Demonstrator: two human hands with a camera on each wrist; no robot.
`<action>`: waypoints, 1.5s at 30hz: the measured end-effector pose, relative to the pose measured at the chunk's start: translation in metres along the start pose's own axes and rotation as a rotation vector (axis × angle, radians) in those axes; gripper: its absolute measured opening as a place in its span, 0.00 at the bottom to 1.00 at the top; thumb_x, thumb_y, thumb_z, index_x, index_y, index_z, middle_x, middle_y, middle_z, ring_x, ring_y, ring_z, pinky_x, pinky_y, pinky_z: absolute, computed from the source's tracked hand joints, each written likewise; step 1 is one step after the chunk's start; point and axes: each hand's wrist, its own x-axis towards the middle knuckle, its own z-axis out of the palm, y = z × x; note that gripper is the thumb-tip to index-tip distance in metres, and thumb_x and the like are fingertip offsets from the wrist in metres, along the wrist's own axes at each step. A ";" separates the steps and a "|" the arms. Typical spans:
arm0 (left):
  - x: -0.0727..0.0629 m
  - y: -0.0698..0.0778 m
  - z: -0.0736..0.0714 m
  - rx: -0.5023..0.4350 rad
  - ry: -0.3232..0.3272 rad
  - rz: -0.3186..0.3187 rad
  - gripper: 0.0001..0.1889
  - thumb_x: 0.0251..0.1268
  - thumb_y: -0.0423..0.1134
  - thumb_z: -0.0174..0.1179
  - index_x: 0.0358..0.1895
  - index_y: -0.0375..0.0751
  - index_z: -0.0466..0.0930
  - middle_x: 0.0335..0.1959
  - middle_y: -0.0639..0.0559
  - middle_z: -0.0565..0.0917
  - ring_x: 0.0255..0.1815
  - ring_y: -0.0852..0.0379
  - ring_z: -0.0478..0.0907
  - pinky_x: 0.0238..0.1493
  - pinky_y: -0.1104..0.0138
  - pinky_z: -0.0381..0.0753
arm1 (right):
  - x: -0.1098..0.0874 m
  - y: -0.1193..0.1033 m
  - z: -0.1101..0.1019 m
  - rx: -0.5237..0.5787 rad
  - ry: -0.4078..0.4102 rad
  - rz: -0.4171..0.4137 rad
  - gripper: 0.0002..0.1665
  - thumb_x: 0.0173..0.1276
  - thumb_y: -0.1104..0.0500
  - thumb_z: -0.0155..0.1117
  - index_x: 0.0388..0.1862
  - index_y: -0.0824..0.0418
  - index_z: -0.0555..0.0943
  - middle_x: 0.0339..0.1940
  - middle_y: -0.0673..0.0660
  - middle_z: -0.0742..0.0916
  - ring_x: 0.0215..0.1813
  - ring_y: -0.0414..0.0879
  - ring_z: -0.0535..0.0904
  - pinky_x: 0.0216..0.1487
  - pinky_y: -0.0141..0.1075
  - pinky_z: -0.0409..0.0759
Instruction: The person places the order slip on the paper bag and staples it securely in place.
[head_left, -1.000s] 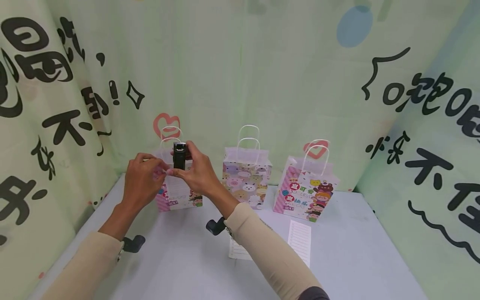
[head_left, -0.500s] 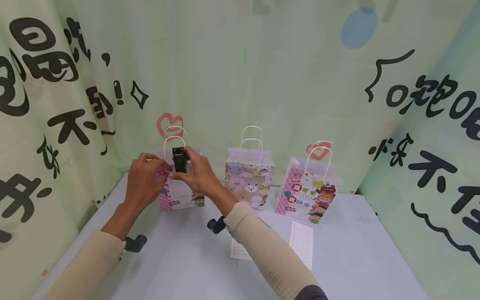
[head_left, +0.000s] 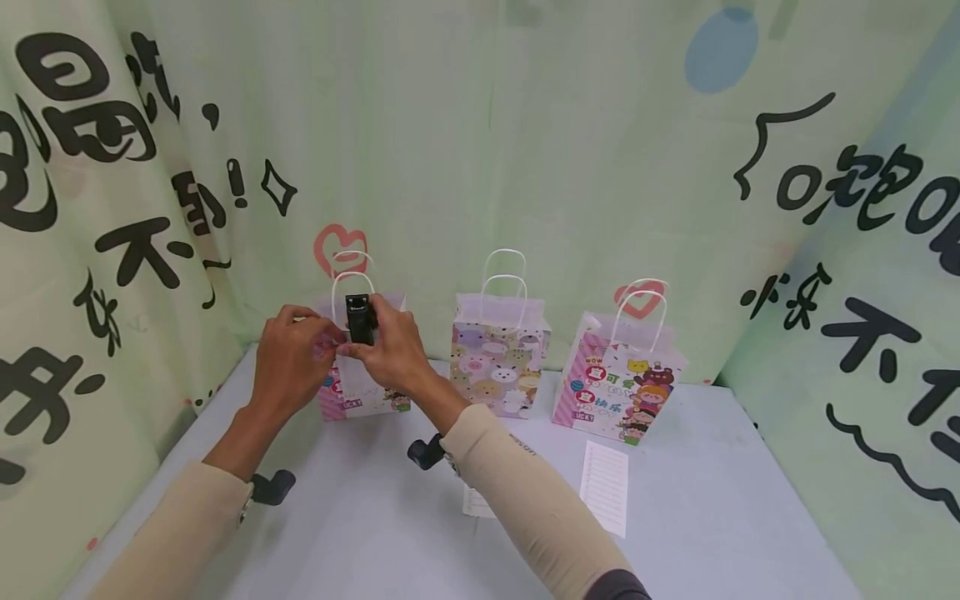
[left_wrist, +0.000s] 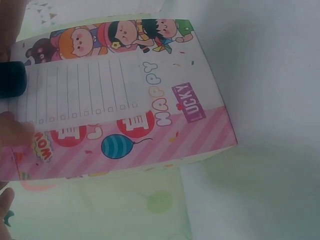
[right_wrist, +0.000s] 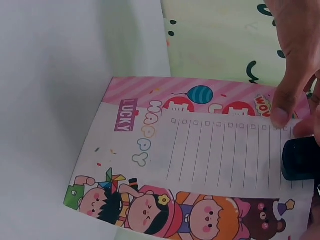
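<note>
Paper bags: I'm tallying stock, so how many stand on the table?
3. The left bag is partly covered by the left hand and right hand; the middle bag has animal faces; the right bag stands toward the right of the table. Smaller ones behind them could be hidden.

Widest passage: white tabletop [head_left: 720, 492] right of the right-hand pink-and-white cartoon paper bag [head_left: 611, 387]. Narrow gap between that and the pastel animal-print paper bag [head_left: 497, 358]. Room also between the beige-sleeved forearms [head_left: 525, 483]. Left hand [head_left: 294, 358], right hand [head_left: 395, 342] and black oblong tool [head_left: 361, 319] obstruct the left-hand pink-and-white paper bag [head_left: 365, 400]. Pale green curtain [head_left: 427, 167] bounds rear.
</note>
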 end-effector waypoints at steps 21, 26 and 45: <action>0.001 -0.001 0.000 -0.007 -0.001 -0.002 0.10 0.54 0.28 0.79 0.39 0.32 0.90 0.33 0.37 0.91 0.54 0.38 0.79 0.56 0.41 0.77 | 0.000 0.004 -0.009 -0.250 -0.233 -0.067 0.43 0.72 0.43 0.73 0.70 0.59 0.57 0.53 0.55 0.84 0.62 0.48 0.81 0.67 0.46 0.62; 0.001 0.001 0.001 -0.002 -0.007 -0.009 0.10 0.54 0.28 0.79 0.39 0.33 0.91 0.33 0.38 0.92 0.54 0.38 0.79 0.57 0.41 0.77 | 0.001 0.005 -0.008 -0.194 -0.197 -0.036 0.45 0.67 0.52 0.79 0.71 0.60 0.60 0.59 0.58 0.86 0.65 0.51 0.82 0.69 0.43 0.71; 0.003 0.006 0.004 -0.006 -0.004 0.039 0.11 0.54 0.28 0.79 0.40 0.33 0.91 0.33 0.37 0.92 0.54 0.38 0.80 0.55 0.41 0.79 | -0.003 0.004 -0.006 -0.089 0.008 0.012 0.34 0.62 0.57 0.83 0.61 0.60 0.73 0.46 0.59 0.91 0.47 0.49 0.86 0.46 0.32 0.83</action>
